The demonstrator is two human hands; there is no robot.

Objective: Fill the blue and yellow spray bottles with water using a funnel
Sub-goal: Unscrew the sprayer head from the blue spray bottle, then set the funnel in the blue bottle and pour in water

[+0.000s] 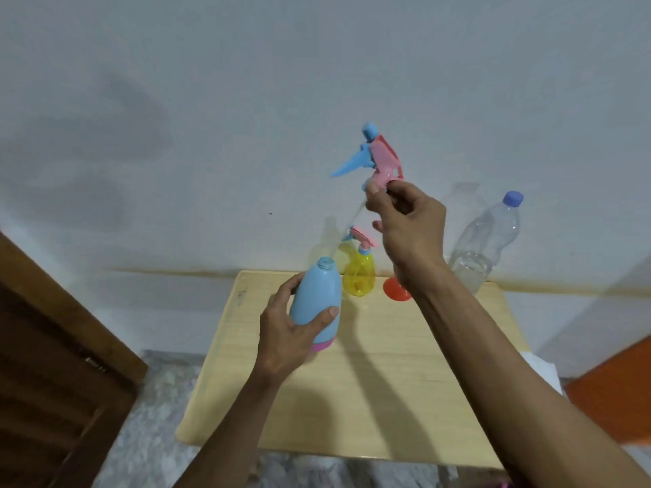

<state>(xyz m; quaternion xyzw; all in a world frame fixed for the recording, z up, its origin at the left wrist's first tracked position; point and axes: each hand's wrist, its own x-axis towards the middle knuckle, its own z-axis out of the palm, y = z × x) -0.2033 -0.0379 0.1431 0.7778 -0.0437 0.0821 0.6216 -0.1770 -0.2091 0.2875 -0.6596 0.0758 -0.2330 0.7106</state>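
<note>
My left hand (pixel 289 329) grips the blue spray bottle (pixel 317 297) around its body, lifted and tilted above the wooden table (pixel 387 399); its neck is uncapped. My right hand (pixel 408 227) holds the pink and blue spray head (pixel 377 156) raised above it, and the clear dip tube (pixel 347 230) still reaches down into the bottle's neck. The yellow spray bottle (pixel 359 272) stands capped at the table's far edge. An orange funnel (pixel 396 288) lies beside it, partly hidden by my right wrist.
A clear plastic water bottle (pixel 482 248) with a blue cap, partly filled, stands at the back right against the white wall. A dark wooden door (pixel 53 364) is at the left. An orange object (pixel 613 392) sits at the right.
</note>
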